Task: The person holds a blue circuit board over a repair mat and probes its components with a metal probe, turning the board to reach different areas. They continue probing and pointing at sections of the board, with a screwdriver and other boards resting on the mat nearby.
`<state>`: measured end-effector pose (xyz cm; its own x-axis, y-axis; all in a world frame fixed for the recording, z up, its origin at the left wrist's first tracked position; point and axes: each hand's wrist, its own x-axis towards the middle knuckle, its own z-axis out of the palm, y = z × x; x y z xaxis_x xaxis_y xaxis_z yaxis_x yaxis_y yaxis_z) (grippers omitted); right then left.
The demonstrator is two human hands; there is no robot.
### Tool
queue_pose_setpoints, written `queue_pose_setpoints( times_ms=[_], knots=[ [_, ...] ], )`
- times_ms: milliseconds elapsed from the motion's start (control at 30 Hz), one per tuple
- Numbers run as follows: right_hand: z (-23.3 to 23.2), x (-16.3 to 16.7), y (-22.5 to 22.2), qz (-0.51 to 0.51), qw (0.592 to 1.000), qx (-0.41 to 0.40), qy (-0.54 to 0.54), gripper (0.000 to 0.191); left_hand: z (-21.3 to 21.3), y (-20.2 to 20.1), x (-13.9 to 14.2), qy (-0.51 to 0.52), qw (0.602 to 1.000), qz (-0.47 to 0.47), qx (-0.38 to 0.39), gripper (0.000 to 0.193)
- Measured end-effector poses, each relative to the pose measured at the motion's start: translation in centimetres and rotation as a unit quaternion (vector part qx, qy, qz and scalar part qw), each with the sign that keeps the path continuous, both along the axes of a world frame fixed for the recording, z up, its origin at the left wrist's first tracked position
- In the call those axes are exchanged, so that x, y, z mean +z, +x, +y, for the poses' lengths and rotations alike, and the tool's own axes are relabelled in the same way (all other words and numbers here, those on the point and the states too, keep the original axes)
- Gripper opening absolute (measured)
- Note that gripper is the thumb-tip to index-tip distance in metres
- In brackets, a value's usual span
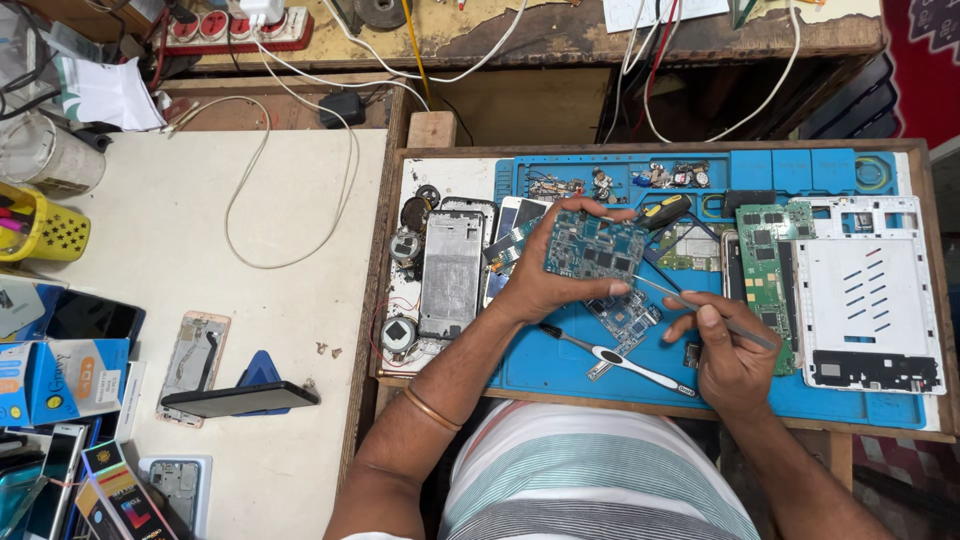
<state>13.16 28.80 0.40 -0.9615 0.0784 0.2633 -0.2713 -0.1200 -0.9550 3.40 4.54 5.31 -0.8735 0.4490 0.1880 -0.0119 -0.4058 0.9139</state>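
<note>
My left hand [545, 275] grips a blue-green circuit board [597, 250] and holds it above the blue work mat [560, 375]. My right hand [730, 355] pinches thin metal tweezers [700, 308] whose tip reaches the board's right edge. A second small blue board [627, 318] lies on the mat just below the held one. Beside it, in front of my hands, rests a white-handled tool [625, 362].
A green board [765, 275] and a white device frame [868, 295] lie at the right. A metal phone chassis [452, 275] and round parts sit at the left of the tray. Phones, boxes, a yellow holder [45, 228] and cables cover the white table at left.
</note>
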Motion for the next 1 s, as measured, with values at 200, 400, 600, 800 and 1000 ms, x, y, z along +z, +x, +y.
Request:
queue_pose_setpoints(
  times_ms=[200, 400, 600, 800, 1000],
  knots=[
    [0.0, -0.07, -0.06, 0.002, 1.0, -0.004, -0.009, 0.029, -0.06, -0.1, -0.32, -0.028, 0.998, 0.048, -0.013, 0.075],
    [0.09, -0.27, -0.06, 0.007, 1.0, 0.007, -0.005, 0.029, 0.03, -0.25, -0.57, 0.007, 1.0, 0.011, 0.008, 0.076],
    [-0.08, -0.06, -0.07, 0.017, 0.999, -0.001, -0.048, 0.03, 0.13, -0.03, -0.61, 0.002, 0.998, 0.041, 0.037, 0.078],
    [-0.18, 0.49, 0.0, -0.004, 0.999, 0.034, -0.005, 0.032, -0.11, 0.17, -0.7, -0.075, 0.996, -0.006, 0.051, 0.086],
    [-0.03, 0.09, -0.16, -0.008, 0.998, 0.057, 0.021, 0.035, 0.0, 0.07, -1.02, -0.085, 0.984, 0.153, 0.038, 0.09]
  ],
)
